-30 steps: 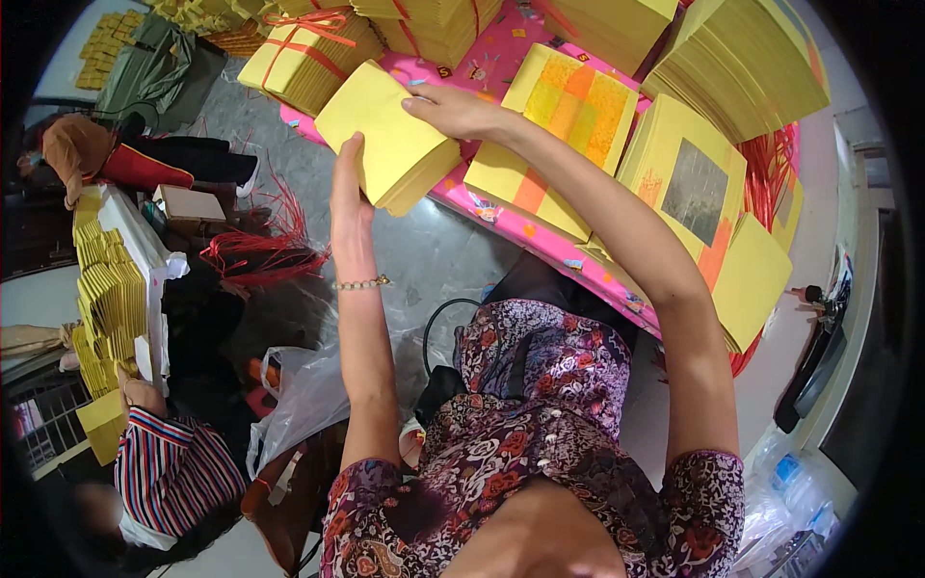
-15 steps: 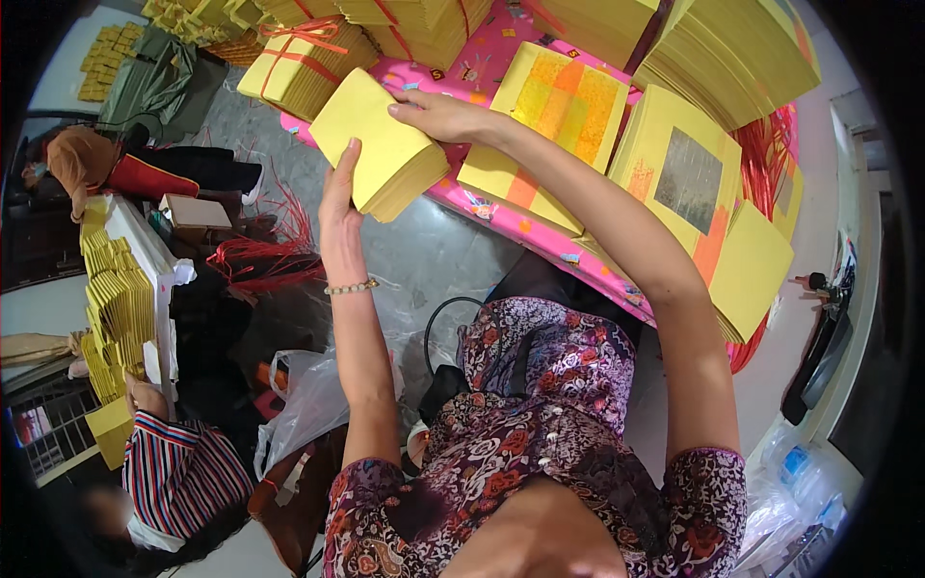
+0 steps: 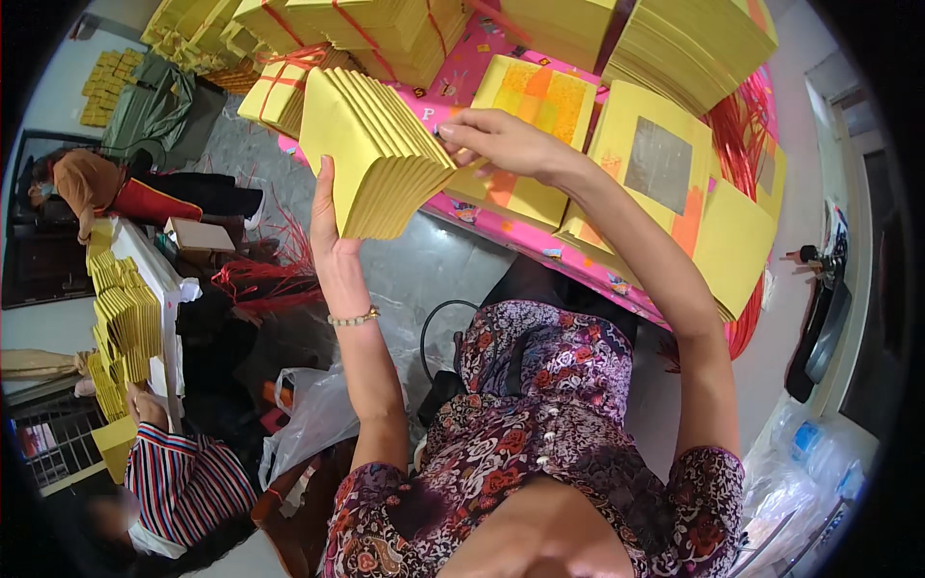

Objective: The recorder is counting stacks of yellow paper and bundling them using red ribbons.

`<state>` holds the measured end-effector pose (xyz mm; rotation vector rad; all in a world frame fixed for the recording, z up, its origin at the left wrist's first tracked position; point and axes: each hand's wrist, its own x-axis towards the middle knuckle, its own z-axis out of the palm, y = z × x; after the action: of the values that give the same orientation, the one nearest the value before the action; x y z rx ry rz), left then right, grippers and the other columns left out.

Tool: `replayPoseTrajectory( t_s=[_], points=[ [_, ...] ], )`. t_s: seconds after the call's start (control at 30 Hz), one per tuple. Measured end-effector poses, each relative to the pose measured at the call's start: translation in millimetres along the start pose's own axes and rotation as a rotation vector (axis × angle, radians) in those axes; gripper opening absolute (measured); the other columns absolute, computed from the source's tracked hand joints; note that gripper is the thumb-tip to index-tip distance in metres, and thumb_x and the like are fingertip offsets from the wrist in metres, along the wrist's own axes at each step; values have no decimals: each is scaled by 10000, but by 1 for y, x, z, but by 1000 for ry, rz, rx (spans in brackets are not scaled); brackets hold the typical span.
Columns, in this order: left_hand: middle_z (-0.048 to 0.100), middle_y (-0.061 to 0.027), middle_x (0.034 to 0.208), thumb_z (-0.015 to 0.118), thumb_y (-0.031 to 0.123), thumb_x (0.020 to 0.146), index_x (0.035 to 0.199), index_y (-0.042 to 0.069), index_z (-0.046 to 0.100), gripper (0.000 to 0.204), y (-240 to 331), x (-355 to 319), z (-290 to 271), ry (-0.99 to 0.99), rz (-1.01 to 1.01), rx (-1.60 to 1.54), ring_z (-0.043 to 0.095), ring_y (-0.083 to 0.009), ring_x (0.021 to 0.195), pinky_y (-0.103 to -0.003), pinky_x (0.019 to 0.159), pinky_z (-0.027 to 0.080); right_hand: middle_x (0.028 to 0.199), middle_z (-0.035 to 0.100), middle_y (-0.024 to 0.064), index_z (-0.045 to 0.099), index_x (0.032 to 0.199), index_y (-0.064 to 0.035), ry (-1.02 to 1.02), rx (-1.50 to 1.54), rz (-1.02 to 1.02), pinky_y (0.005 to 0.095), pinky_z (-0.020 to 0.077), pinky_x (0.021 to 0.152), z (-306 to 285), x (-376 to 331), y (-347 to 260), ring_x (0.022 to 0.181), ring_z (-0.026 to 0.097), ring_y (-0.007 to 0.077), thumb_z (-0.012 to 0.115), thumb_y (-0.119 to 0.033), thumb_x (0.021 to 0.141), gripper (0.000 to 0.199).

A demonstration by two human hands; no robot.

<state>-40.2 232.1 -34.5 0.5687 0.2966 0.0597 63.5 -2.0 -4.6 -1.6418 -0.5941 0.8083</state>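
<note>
My left hand (image 3: 330,217) grips a stack of yellow paper sheets (image 3: 361,144) from below and the left, thumb along its near face. The stack is raised and tilted above the floor beside the table, its sheets fanned out in stepped layers. Beside the stack's right edge is my right hand (image 3: 496,144), its fingers loosely bent and slightly apart, with nothing seen between them. Whether its fingertips touch the edge is hard to tell. Under my right forearm lies a yellow paper pile (image 3: 535,101) with an orange and gold printed top.
The pink patterned table cover (image 3: 501,226) bears a pile with a silver square (image 3: 660,164), tall yellow stacks (image 3: 674,58) and red strings (image 3: 747,125). Behind my held stack is a red-tied bundle (image 3: 275,96). At left, a person in stripes (image 3: 183,472) sits by another table; someone else bends farther off.
The held stack has gone from squared to fanned in layers and turned more upright. My right hand has come off its top and moved right and slightly down, beside its edge.
</note>
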Motion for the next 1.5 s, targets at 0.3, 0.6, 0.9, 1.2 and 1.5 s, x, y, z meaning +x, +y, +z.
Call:
replayPoseTrajectory(
  t_s=[0.3, 0.6, 0.9, 1.2, 1.5],
  points=[
    [522, -160, 1277, 555, 307, 918, 1317, 4, 405, 523, -38, -1, 44, -255, -110, -11, 554, -270, 1121, -405, 959, 459, 1036, 573, 13, 524, 1138, -84, 89, 272, -20, 303, 508, 790, -4, -60, 4, 969, 552, 110, 445, -432, 953, 402],
    [505, -156, 1300, 566, 330, 906, 1339, 40, 406, 545, -73, 8, 70, -249, -174, -6, 544, -285, 1130, -425, 962, 454, 1016, 564, 68, 463, 1163, -20, 279, 346, -60, 294, 525, 720, -9, -114, 1, 884, 577, 135, 451, -399, 957, 431],
    [507, -171, 1292, 529, 331, 928, 1338, 21, 396, 531, -95, 12, 87, -338, -266, 18, 544, -291, 1131, -429, 958, 459, 1001, 557, 83, 464, 1134, -19, 341, 349, -124, 287, 522, 700, -20, -138, 12, 935, 549, 142, 481, -446, 935, 472],
    [511, -172, 1284, 548, 288, 924, 1325, 3, 388, 518, -104, 11, 99, -360, -312, 20, 548, -283, 1130, -427, 961, 463, 1002, 504, 23, 499, 1106, -72, 383, 405, -31, 299, 514, 711, -22, -149, 6, 960, 503, 114, 476, -490, 916, 460],
    [517, -173, 1277, 562, 291, 916, 1321, 4, 394, 524, -109, 9, 103, -348, -264, 116, 549, -279, 1130, -422, 963, 463, 956, 509, 62, 499, 1070, -34, 400, 305, -16, 312, 515, 723, -26, -150, 9, 943, 504, 135, 491, -520, 894, 517]
  ],
)
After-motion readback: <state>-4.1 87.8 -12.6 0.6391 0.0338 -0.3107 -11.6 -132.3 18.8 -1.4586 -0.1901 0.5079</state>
